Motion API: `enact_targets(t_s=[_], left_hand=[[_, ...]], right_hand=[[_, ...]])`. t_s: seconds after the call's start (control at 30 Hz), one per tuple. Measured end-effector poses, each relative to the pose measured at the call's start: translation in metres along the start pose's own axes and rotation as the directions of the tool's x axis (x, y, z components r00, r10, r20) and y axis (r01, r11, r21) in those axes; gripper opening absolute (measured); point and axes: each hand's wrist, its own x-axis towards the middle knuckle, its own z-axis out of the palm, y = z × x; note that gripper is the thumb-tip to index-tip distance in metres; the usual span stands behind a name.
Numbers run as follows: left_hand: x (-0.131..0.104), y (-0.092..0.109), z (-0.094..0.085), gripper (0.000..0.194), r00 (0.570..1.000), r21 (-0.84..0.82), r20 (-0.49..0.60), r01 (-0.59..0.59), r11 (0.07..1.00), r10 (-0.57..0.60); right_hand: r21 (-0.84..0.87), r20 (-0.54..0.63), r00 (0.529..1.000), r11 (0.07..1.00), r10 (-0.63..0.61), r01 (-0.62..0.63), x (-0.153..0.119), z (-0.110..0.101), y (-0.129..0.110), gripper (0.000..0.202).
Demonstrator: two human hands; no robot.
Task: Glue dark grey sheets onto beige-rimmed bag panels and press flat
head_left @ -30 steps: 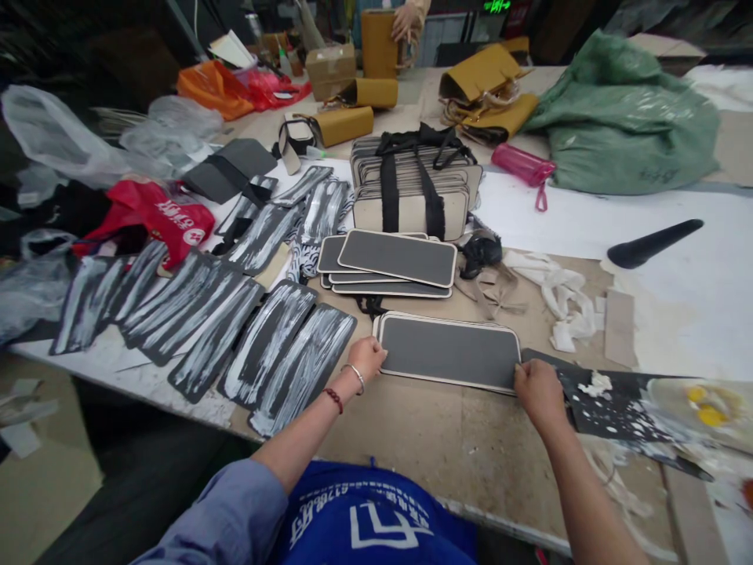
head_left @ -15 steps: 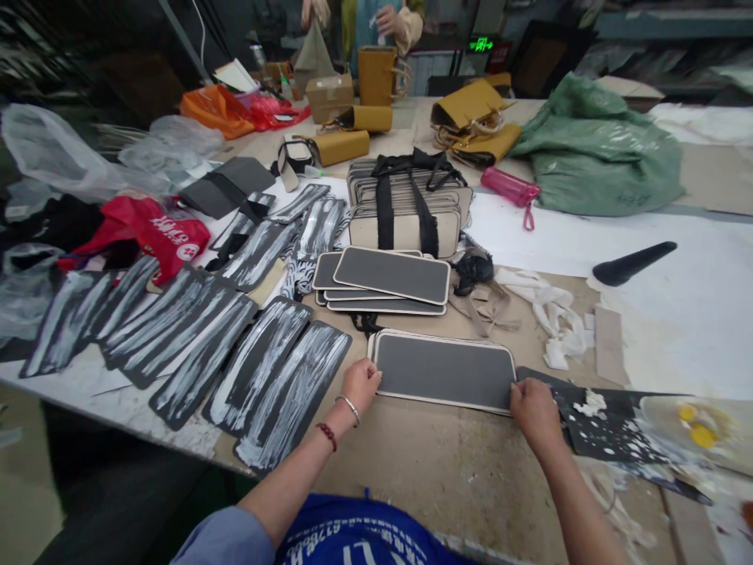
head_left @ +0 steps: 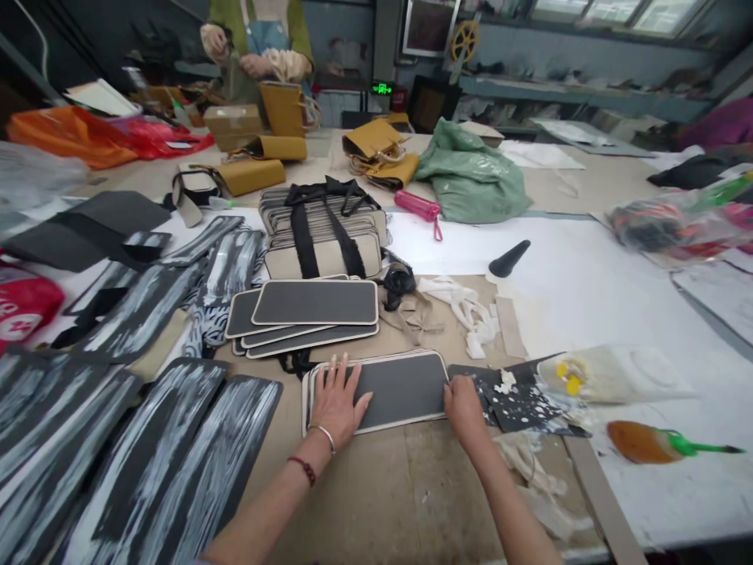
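Observation:
A dark grey panel with a pale border and rounded corners lies on top of a small stack at the table's front. My left hand rests flat on its left part, fingers spread. At its right edge, my right hand is closed, pinching the corner; the fingertips are partly hidden. Just behind, similar grey panels lie in a loose, fanned pile. Dark pieces streaked with white spread over the table to the left of my left hand.
Behind the pile stands a bundle of boards tied with black strips. White-spattered black sheets and a bottle of amber liquid are at right. A green sack and mustard-coloured bags lie farther back. Another person stands across the table.
My left hand has gone from gripping the panel's left edge to lying flat on top. My right hand stays at the right edge. The view has swung to the right.

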Motion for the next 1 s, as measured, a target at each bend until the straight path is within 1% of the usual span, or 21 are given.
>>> enact_targets(t_s=[0.07, 0.13, 0.2, 0.23, 0.27, 0.3, 0.33, 0.37, 0.4, 0.43, 0.47, 0.5, 0.57, 0.63, 0.67, 0.7, 0.73, 0.77, 0.83, 0.9, 1.0], left_hand=[[0.002, -0.002, 0.009, 0.056, 1.000, 0.020, 0.028, -0.015, 1.000, 0.015], [0.002, -0.004, 0.013, 0.056, 0.999, 0.029, 0.037, -0.020, 0.999, 0.019], [0.000, -0.006, 0.013, 0.057, 0.999, 0.035, 0.042, -0.024, 0.999, 0.022], [0.000, -0.006, 0.012, 0.057, 0.998, 0.040, 0.051, -0.029, 0.999, 0.027], [0.000, -0.007, 0.012, 0.057, 0.998, 0.047, 0.063, -0.034, 0.998, 0.031], [0.000, -0.007, 0.012, 0.057, 0.996, 0.053, 0.078, -0.037, 0.998, 0.033], [0.000, -0.007, 0.012, 0.056, 0.995, 0.058, 0.094, -0.038, 0.998, 0.033], [0.000, -0.007, 0.013, 0.056, 0.994, 0.060, 0.106, -0.038, 0.997, 0.031], [0.000, -0.007, 0.013, 0.056, 0.993, 0.059, 0.115, -0.038, 0.998, 0.031], [0.000, -0.007, 0.014, 0.056, 0.993, 0.057, 0.116, -0.039, 0.998, 0.032], [0.001, -0.008, 0.014, 0.056, 0.993, 0.055, 0.112, -0.040, 0.998, 0.033], [0.001, -0.008, 0.015, 0.056, 0.994, 0.052, 0.107, -0.042, 0.998, 0.036], [0.002, -0.008, 0.014, 0.057, 0.995, 0.038, 0.092, -0.044, 0.998, 0.040], [0.001, -0.009, 0.012, 0.057, 0.996, 0.003, 0.073, -0.043, 0.999, 0.043], [0.000, -0.010, 0.010, 0.057, 0.997, -0.019, 0.059, -0.040, 0.999, 0.041], [-0.002, -0.011, 0.009, 0.056, 0.999, -0.038, 0.042, -0.031, 0.999, 0.033], [-0.004, -0.012, 0.007, 0.056, 1.000, -0.052, 0.025, -0.017, 0.998, 0.019], [-0.007, -0.013, 0.006, 0.055, 1.000, -0.061, 0.010, 0.001, 0.998, -0.001], [-0.014, -0.015, 0.005, 0.055, 0.999, -0.058, 0.001, 0.043, 0.997, -0.043], [-0.020, -0.016, 0.007, 0.057, 0.998, -0.040, 0.006, 0.069, 0.997, -0.069], [-0.024, -0.016, 0.013, 0.059, 0.997, -0.013, -0.001, 0.083, 0.996, -0.083]], right_hand=[[0.012, -0.051, 0.999, 1.000, 0.002, -0.002, -0.004, -0.004, -0.004, 0.013], [0.043, -0.146, 0.989, 0.998, -0.033, 0.039, -0.010, -0.006, -0.020, 0.027], [0.093, -0.209, 0.967, 0.982, -0.144, 0.166, -0.016, -0.004, -0.049, 0.041], [0.123, -0.196, 0.951, 0.956, -0.240, 0.267, -0.020, -0.001, -0.066, 0.045], [0.152, -0.174, 0.919, 0.912, -0.354, 0.380, -0.022, 0.004, -0.084, 0.049], [0.181, -0.147, 0.876, 0.858, -0.460, 0.481, -0.024, 0.009, -0.100, 0.052], [0.212, -0.121, 0.834, 0.807, -0.538, 0.551, -0.025, 0.013, -0.113, 0.057], [0.239, -0.102, 0.800, 0.766, -0.592, 0.597, -0.025, 0.017, -0.123, 0.061], [0.260, -0.089, 0.778, 0.740, -0.622, 0.621, -0.024, 0.020, -0.128, 0.064], [0.273, -0.083, 0.770, 0.729, -0.632, 0.628, -0.023, 0.021, -0.128, 0.066], [0.276, -0.088, 0.777, 0.734, -0.624, 0.621, -0.021, 0.020, -0.124, 0.065], [0.269, -0.099, 0.796, 0.754, -0.597, 0.599, -0.019, 0.017, -0.115, 0.061], [0.229, -0.141, 0.866, 0.835, -0.480, 0.501, -0.015, 0.008, -0.088, 0.049], [0.166, -0.181, 0.941, 0.934, -0.286, 0.316, -0.012, -0.002, -0.055, 0.041], [0.129, -0.185, 0.964, 0.968, -0.192, 0.217, -0.012, -0.006, -0.039, 0.038], [0.090, -0.160, 0.979, 0.986, -0.125, 0.141, -0.012, -0.009, -0.024, 0.036], [0.054, -0.112, 0.990, 0.995, -0.083, 0.089, -0.012, -0.011, -0.012, 0.034], [0.021, -0.056, 0.997, 0.998, -0.062, 0.063, -0.013, -0.012, -0.002, 0.032], [-0.027, 0.047, 0.997, 0.998, -0.062, 0.064, -0.015, -0.014, 0.010, 0.030], [-0.058, 0.088, 0.993, 0.995, -0.077, 0.082, -0.017, -0.016, 0.011, 0.028], [-0.092, 0.085, 0.994, 0.992, -0.073, 0.081, -0.019, -0.022, 0.005, 0.025]])
